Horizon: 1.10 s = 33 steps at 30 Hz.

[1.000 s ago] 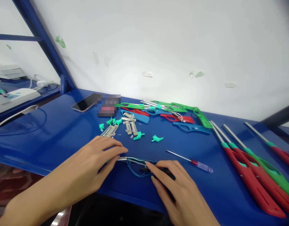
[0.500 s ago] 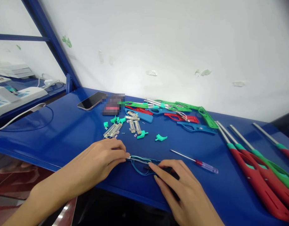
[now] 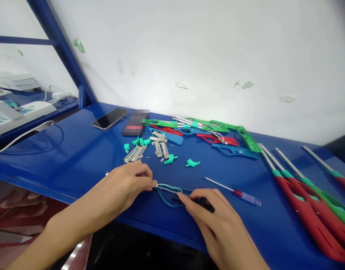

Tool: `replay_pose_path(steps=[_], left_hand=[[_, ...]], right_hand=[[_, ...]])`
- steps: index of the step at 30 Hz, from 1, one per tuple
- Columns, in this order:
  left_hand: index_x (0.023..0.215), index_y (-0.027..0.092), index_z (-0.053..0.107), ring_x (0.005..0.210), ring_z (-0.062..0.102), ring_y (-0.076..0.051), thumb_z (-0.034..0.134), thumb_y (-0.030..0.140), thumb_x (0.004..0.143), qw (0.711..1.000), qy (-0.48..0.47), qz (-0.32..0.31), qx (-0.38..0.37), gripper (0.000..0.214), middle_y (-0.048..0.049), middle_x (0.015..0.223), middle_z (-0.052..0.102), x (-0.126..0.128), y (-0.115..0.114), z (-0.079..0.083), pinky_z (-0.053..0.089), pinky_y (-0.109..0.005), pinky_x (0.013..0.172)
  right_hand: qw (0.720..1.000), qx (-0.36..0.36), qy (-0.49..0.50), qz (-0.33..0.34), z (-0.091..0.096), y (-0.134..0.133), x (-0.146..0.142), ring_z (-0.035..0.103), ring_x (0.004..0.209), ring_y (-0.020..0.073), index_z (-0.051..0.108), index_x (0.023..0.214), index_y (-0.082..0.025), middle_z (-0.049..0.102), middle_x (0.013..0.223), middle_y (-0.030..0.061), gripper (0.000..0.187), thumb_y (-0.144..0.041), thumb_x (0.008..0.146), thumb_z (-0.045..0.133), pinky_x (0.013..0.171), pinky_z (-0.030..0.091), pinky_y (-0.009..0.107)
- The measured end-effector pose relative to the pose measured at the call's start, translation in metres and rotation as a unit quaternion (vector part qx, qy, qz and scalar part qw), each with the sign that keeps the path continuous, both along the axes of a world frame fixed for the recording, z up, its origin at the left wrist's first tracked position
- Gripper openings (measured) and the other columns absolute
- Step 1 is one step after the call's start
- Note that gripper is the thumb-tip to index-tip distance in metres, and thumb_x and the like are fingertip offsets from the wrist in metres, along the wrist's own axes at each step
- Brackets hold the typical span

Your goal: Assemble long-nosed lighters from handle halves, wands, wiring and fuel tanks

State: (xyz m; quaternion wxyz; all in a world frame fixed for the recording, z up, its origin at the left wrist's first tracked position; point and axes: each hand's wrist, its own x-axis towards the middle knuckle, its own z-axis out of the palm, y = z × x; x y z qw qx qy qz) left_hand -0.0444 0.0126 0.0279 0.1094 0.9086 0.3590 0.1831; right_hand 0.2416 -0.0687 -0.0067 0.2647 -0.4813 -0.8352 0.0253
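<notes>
A blue lighter shell (image 3: 169,193) with a metal tube and thin wires lies flat near the front edge of the blue table (image 3: 77,150). My left hand (image 3: 124,185) pinches the metal tube at the shell's left end, fingers curled. My right hand (image 3: 214,221) lies over the shell's right end, fingers pressed on a dark part there. Just right of that hand lies a small screwdriver (image 3: 234,192) with a clear handle.
Loose teal triggers (image 3: 192,163), clear gas tanks (image 3: 134,153) and open green, red and blue shells (image 3: 217,135) lie behind. Assembled long lighters (image 3: 302,202) lie at the right. A phone (image 3: 109,119) rests at the back left. A white cable (image 3: 23,135) runs at the far left.
Both hands stay on the blue shell and have hardly shifted. The view has drifted a little to the left and down.
</notes>
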Motion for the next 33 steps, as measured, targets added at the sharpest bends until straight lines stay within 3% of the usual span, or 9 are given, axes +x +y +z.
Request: replay_pose_path(steps=[6, 12, 18, 26, 33], left_hand=[[0.114, 0.028, 0.081, 0.098, 0.071, -0.018, 0.05, 0.006, 0.108, 1.0, 0.017, -0.006, 0.026, 0.038, -0.005, 0.115, 0.074, 0.0, -0.004, -0.002, 0.054, -0.029, 0.083], [0.13, 0.03, 0.075, 0.108, 0.072, -0.021, 0.044, -0.004, 0.102, 0.997, 0.053, -0.01, 0.057, 0.054, -0.0046, 0.121, 0.074, -0.002, -0.008, -0.007, 0.056, -0.035, 0.099], [0.125, 0.03, 0.078, 0.101, 0.076, -0.021, 0.041, -0.007, 0.094, 0.996, 0.033, -0.021, 0.078, 0.061, -0.0046, 0.119, 0.076, -0.003, -0.004, -0.006, 0.059, -0.033, 0.09], [0.117, 0.027, 0.078, 0.095, 0.074, -0.017, 0.051, 0.008, 0.109, 1.0, -0.016, -0.009, 0.007, 0.034, -0.0032, 0.114, 0.073, -0.004, 0.004, -0.016, 0.054, -0.028, 0.083], [0.117, 0.029, 0.077, 0.098, 0.069, -0.017, 0.049, 0.0, 0.106, 1.0, 0.019, -0.002, -0.002, 0.042, -0.0024, 0.117, 0.069, -0.002, -0.003, -0.006, 0.05, -0.028, 0.082]], right_hand=[[1.0, 0.007, 0.018, -0.003, -0.001, 0.002, 0.0, 0.08, 0.096, 0.0208, 0.077, 0.137, -0.032, 0.079, 0.114, 0.0073, 0.058, 0.002, 0.1, 0.047, 0.079, 0.071, 0.033], [0.999, 0.019, 0.026, -0.007, -0.003, 0.004, 0.001, 0.08, 0.095, 0.0207, 0.078, 0.134, -0.032, 0.08, 0.113, 0.0068, 0.058, 0.002, 0.099, 0.047, 0.077, 0.071, 0.033], [0.999, 0.011, 0.034, -0.006, -0.002, 0.003, 0.002, 0.08, 0.097, 0.0203, 0.077, 0.136, -0.03, 0.079, 0.115, 0.0071, 0.059, 0.004, 0.098, 0.047, 0.081, 0.071, 0.033], [0.999, 0.006, 0.032, -0.006, -0.002, 0.003, 0.002, 0.079, 0.097, 0.0206, 0.077, 0.137, -0.03, 0.079, 0.114, 0.0074, 0.058, 0.003, 0.1, 0.047, 0.081, 0.071, 0.034], [1.0, 0.009, 0.02, -0.006, -0.001, 0.004, 0.003, 0.08, 0.095, 0.0211, 0.078, 0.135, -0.031, 0.08, 0.113, 0.0071, 0.054, 0.0, 0.102, 0.047, 0.079, 0.071, 0.034]])
